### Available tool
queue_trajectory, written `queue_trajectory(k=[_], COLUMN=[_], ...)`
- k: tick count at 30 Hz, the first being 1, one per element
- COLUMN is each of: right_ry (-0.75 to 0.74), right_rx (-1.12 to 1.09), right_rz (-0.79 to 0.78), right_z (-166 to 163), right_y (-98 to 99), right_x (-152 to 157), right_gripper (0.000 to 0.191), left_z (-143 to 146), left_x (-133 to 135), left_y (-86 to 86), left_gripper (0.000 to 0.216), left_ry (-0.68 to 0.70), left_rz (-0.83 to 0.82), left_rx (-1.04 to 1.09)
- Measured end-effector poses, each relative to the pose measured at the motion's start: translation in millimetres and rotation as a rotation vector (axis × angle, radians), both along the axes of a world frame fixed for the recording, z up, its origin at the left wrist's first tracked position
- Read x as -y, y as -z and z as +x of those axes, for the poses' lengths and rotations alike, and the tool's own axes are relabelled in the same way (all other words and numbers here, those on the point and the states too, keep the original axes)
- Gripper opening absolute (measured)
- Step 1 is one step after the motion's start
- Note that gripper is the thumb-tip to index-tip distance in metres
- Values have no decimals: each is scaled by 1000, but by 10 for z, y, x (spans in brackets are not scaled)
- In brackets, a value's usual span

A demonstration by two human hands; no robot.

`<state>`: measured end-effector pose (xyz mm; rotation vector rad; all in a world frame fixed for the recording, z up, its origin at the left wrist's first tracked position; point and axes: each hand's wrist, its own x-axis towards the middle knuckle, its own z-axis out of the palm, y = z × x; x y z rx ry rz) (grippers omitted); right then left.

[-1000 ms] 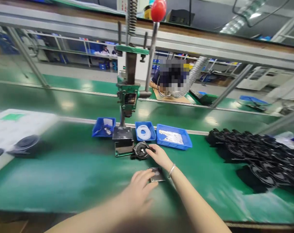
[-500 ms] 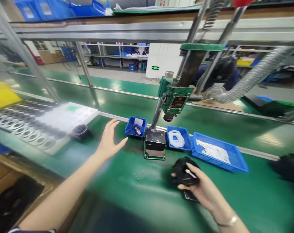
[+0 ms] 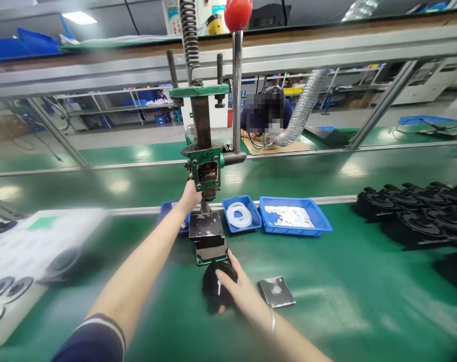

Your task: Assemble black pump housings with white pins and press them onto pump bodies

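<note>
Right hand (image 3: 245,291) gripping, the person holds one round black part (image 3: 208,282) at that hand's 9 o'clock, just in front of the base of one green press (image 3: 208,168). Seen from the part, the left hand (image 3: 191,194) is at 11 o'clock, at the press, fingers hidden, so its grip cannot be told. One dark plate (image 3: 277,292) lies on the counter (image 3: 168,311) at 3 o'clock; three blue trays (image 3: 294,231) sit between 11 and 2; overlapping black parts (image 3: 419,223) toward 2 are too crowded to count.

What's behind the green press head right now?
Part of the left hand shows beside the press head, extending behind it; most of the fingers, and anything they touch, are covered.
</note>
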<state>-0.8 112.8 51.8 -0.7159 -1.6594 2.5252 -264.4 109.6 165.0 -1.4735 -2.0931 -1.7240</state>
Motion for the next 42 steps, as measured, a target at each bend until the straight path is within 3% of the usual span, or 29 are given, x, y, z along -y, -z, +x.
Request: queue_trajectory(k=[4, 8, 11, 14, 17, 19, 25, 30, 42], right_ry=[-41, -95, -82, -21, 13, 35, 20, -14, -33], right_rx=[77, 10, -59, -80, -73, -79, -72, -58, -73], right_rz=[26, -58, -144, -135, -95, -109, -131, -115, -127], right_z=[20, 9, -2, -1, 3, 5, 14, 5, -9], right_y=[6, -35, -21, 20, 38, 29, 17, 31, 40], right_x=[-31, -104, -127, -109, -92, -99, -160, -191, -216], right_gripper=[99, 97, 97, 91, 80, 73, 67, 68, 73], left_z=[-71, -153, -97, 97, 346, 488, 648, 643, 656], left_x=[-38, -63, 107, 443, 702, 716, 424, 415, 400], left_y=[117, 139, 63, -27, -55, -22, 113, 125, 142], left_gripper=[27, 33, 34, 34, 60, 78, 61, 46, 42], left_ry=[0, -21, -15, 6, 176, 291, 242, 220, 227], left_rz=[-62, -151, -254, -402, -698, -812, -908, -878, -858], left_rx=[-11, -40, -85, -139, -290, -440, -725, -691, -653])
